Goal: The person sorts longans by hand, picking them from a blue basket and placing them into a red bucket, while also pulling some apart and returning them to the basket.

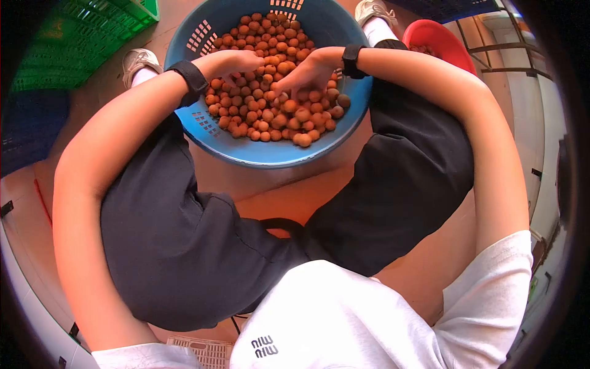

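A wide blue plastic basket [276, 157] with slotted sides stands on the floor between my feet. Inside it lies a heap of small round brown fruits that look like longans [264, 114]. Over the left part of the heap is my left hand [241, 61], palm down, fingers stretched and apart, with nothing visible in it. My right hand [312, 72] reaches into the right part, thumb spread from the other fingers; its fingertips touch the fruits and are partly hidden. Each wrist wears a black band.
A red basket [439, 37] with some similar fruits stands at the upper right. Green crates [61, 52] are stacked at the upper left, with a dark blue crate [31, 126] below them. A pale slatted crate [206, 352] shows at the bottom, beside my body.
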Available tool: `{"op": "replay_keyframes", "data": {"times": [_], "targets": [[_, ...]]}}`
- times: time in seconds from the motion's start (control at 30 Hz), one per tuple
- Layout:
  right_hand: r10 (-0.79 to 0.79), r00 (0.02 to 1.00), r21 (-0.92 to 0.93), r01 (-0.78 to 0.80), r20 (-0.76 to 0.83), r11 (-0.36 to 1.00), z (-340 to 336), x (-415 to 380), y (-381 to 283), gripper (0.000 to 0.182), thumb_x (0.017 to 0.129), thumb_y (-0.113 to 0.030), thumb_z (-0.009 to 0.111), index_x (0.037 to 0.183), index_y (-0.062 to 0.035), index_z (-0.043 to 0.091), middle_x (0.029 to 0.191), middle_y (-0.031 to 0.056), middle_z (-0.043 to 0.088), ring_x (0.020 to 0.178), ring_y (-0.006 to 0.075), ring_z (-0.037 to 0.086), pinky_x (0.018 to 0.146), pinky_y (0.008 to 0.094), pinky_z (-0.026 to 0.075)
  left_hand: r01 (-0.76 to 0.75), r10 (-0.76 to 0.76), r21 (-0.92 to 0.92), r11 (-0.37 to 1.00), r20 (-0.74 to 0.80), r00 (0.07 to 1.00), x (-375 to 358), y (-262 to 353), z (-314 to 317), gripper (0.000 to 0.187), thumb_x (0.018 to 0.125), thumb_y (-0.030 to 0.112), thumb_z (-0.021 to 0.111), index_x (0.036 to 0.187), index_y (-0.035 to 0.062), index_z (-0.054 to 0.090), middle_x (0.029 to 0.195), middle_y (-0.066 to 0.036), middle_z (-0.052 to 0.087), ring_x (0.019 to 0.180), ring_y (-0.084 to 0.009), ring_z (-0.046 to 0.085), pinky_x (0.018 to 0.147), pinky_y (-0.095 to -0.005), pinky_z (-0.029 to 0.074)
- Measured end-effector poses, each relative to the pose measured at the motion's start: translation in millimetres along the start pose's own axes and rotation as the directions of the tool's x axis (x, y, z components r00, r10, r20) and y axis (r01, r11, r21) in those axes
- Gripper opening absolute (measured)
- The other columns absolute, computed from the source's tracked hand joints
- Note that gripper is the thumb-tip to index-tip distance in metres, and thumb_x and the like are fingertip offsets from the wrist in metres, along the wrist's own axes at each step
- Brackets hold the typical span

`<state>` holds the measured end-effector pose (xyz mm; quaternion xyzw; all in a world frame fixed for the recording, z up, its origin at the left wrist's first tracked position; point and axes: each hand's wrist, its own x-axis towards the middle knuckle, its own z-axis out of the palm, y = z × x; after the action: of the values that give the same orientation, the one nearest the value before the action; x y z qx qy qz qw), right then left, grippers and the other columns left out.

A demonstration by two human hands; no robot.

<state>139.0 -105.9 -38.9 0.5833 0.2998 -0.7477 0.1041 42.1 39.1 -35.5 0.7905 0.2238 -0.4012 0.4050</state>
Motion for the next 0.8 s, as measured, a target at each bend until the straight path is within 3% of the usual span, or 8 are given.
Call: {"op": "replay_keyframes", "data": {"times": [0.07,0.1,0.2,0.4,0.5,0.57,0.67,0.8], "targets": [[0.031,0.994,0.101,-0.042,0.107,0.994,9,9,-10,0.059,0.082,-0.052,0.034,0.13,-0.0206,0.021,0.123,0.0128,0.038,0.121,0.033,0.025,0.093,0.0611,0.026,0.001,-0.001,0.03,1.0,0.019,1.0,2,0,-1,0.049,0.088,0.037,0.03,0.128,0.0085,0.028,0.127,-0.018,0.035,0.113,-0.0352,0.04,0.089,-0.0496,0.042],[-0.007,0.995,0.153,-0.008,0.099,0.988,12,7,-10,0.054,0.082,-0.051,0.035,0.125,-0.0189,0.031,0.121,0.0121,0.039,0.121,0.0322,0.026,0.093,0.0588,0.027,-0.006,0.005,0.038,0.999,0.02,1.0,3,0,-1,0.049,0.088,0.037,0.03,0.128,0.0087,0.029,0.127,-0.018,0.035,0.113,-0.0351,0.04,0.089,-0.0499,0.042],[0.011,0.983,0.165,-0.041,0.182,0.985,15,-8,-20,0.057,0.08,-0.047,0.041,0.117,-0.0036,0.038,0.127,0.019,0.035,0.117,0.0304,0.034,0.091,0.048,0.034,-0.019,0.018,0.058,0.998,0.02,1.0,3,0,-1,0.048,0.088,0.036,0.03,0.128,0.0088,0.03,0.126,-0.018,0.036,0.113,-0.0352,0.04,0.09,-0.0502,0.041],[-0.177,0.974,0.079,0.189,-0.138,0.979,22,-22,-22,0.049,0.078,-0.045,0.046,0.117,-0.0142,0.043,0.127,0.0122,0.039,0.115,0.0249,0.039,0.092,0.0458,0.035,-0.03,0.029,0.056,0.998,0.011,1.0,5,1,-2,0.047,0.088,0.036,0.031,0.127,0.0087,0.032,0.126,-0.018,0.036,0.113,-0.0354,0.04,0.09,-0.0504,0.04],[-0.036,0.999,0.233,0.036,-0.002,0.972,7,-19,-29,0.046,0.078,-0.041,0.049,0.118,-0.0188,0.043,0.124,0.0064,0.042,0.113,0.0202,0.04,0.092,0.0405,0.036,-0.026,0.026,0.054,0.998,0.005,1.0,7,0,-4,0.047,0.088,0.035,0.031,0.126,0.0086,0.033,0.126,-0.018,0.036,0.113,-0.0355,0.04,0.09,-0.0505,0.04],[-0.21,0.978,0.0,0.21,-0.011,0.978,3,-30,-33,0.045,0.079,-0.038,0.05,0.118,-0.0182,0.043,0.123,0.0044,0.043,0.11,0.0186,0.041,0.09,0.038,0.036,-0.025,0.025,0.061,0.998,0.006,1.0,5,-1,-5,0.047,0.088,0.035,0.031,0.126,0.0086,0.033,0.126,-0.017,0.036,0.113,-0.0356,0.04,0.091,-0.0506,0.04],[-0.525,0.851,-0.152,0.519,-0.004,0.841,-23,4,-3,0.043,0.079,-0.038,0.052,0.116,-0.017,0.047,0.112,0.0015,0.049,0.099,0.0158,0.044,0.081,0.0319,0.039,-0.064,0.061,0.163,0.985,0.022,0.998,3,-1,-5,0.051,0.089,0.035,0.027,0.13,0.0051,0.03,0.128,-0.018,0.036,0.108,-0.0293,0.047,0.087,-0.0406,0.045],[-0.464,0.885,-0.113,0.458,-0.036,0.882,-32,11,1,0.043,0.077,-0.041,0.053,0.112,-0.0156,0.05,0.102,-0.0007,0.053,0.092,0.0135,0.044,0.073,0.0267,0.038,-0.023,0.018,0.209,0.978,0.027,0.999,4,0,-5,0.052,0.089,0.037,0.027,0.129,0.0049,0.031,0.123,-0.018,0.042,0.102,-0.0282,0.051,0.084,-0.039,0.046]]}}
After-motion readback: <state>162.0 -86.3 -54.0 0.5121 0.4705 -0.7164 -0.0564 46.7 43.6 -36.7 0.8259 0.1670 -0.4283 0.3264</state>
